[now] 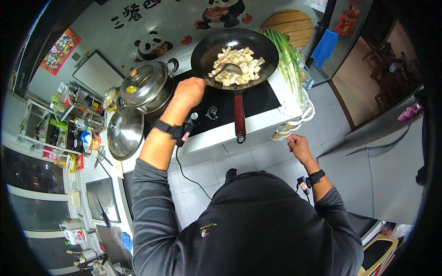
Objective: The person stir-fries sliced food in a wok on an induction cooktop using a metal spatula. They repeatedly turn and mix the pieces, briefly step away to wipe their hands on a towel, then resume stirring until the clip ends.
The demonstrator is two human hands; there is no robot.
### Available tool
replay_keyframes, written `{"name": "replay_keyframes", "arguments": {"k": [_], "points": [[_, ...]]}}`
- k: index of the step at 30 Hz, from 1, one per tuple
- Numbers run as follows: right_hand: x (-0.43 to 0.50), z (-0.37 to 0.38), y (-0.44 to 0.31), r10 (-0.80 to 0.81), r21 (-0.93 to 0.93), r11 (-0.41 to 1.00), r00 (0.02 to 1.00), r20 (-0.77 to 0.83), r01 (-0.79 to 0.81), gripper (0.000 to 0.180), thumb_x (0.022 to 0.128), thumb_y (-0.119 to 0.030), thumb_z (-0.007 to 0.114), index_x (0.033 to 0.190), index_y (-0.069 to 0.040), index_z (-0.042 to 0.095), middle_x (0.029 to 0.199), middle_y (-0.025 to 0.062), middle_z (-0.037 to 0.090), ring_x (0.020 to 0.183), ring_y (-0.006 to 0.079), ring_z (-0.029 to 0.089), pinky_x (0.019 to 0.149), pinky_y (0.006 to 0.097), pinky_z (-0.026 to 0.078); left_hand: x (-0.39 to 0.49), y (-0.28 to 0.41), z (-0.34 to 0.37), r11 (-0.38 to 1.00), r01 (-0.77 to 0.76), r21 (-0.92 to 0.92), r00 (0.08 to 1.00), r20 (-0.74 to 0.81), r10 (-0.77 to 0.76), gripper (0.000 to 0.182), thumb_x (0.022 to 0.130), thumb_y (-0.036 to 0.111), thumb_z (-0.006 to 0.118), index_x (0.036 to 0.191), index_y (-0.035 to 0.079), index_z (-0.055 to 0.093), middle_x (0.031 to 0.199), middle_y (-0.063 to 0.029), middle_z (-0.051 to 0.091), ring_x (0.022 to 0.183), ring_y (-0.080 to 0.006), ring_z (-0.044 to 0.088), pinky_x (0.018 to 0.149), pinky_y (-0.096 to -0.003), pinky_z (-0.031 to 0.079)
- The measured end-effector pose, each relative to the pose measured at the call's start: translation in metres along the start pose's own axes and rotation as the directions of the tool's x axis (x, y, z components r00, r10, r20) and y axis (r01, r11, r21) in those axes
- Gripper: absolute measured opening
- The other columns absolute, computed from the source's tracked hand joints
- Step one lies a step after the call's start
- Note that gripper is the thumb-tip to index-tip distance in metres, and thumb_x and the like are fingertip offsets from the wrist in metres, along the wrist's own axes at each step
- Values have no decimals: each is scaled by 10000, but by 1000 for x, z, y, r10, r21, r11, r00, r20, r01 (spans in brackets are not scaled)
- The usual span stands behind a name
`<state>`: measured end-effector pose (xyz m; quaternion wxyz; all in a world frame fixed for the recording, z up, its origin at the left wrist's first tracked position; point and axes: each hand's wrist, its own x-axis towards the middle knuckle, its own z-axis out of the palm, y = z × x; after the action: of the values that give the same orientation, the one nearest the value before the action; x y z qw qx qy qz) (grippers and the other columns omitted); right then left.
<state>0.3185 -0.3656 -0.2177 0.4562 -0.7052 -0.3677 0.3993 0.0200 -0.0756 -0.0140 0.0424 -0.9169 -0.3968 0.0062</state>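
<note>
My left hand (190, 92) grips the handle of a metal ladle (232, 68). The ladle's bowl rests among pale chopped pieces of food (252, 67) in a dark wok (203, 51). Most of its handle is hidden behind my fist. The wok sits on a black cooktop (259, 98), its red-brown handle (239, 114) pointing towards me. To the right, my right hand (299, 148) hangs over the floor with its fingers curled and nothing visible in them. It is nearest to a white plastic rack (304, 115) at the counter's end, apart from it.
A lidded steel pot (146, 84) stands left of the wok, near a loose pot lid (125, 132). Scallions (288, 65) lie at its right, beside a round wooden board (290, 26). A knife (103, 214) rests on the left counter. A refrigerator (390, 165) stands at right.
</note>
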Motion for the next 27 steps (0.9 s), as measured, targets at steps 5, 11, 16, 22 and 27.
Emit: {"name": "replay_keyframes", "arguments": {"k": [5,11,16,22,27], "points": [[-8,-1,25,24,57,998,999,24,-26,90,896,-15,530,910,29,607,659,11,548,544,93,529,495,246,437,8,9,5,1000,1,-20,1000,28,-1,396,845,38,497,1186,180,640,988,-175,671,929,-353,649,798,-443,530],[-30,-1,51,161,77,983,985,60,-165,90,869,37,521,923,23,592,701,23,558,566,110,542,510,252,452,19,3,5,1000,9,-21,999,-41,-10,360,837,44,514,1147,158,655,977,-178,673,909,-356,652,769,-450,528],[-41,0,62,217,79,971,972,86,-224,116,856,52,521,950,27,586,726,27,564,578,114,543,519,253,456,29,20,11,1000,26,17,999,20,-27,346,838,55,520,1136,160,662,987,-183,672,926,-350,653,780,-451,531],[-54,-10,87,297,41,954,954,25,-298,102,867,39,521,945,30,587,694,24,559,555,120,545,505,254,464,30,10,2,998,-6,-59,997,-80,2,361,841,54,509,1148,168,660,976,-185,673,923,-360,648,790,-441,528],[-59,-12,105,264,65,961,963,46,-267,102,870,46,511,932,29,591,703,35,572,553,129,555,502,258,474,34,30,17,998,-45,-31,999,29,46,238,818,62,519,998,93,673,913,-192,673,882,-370,656,738,-452,539]]}}
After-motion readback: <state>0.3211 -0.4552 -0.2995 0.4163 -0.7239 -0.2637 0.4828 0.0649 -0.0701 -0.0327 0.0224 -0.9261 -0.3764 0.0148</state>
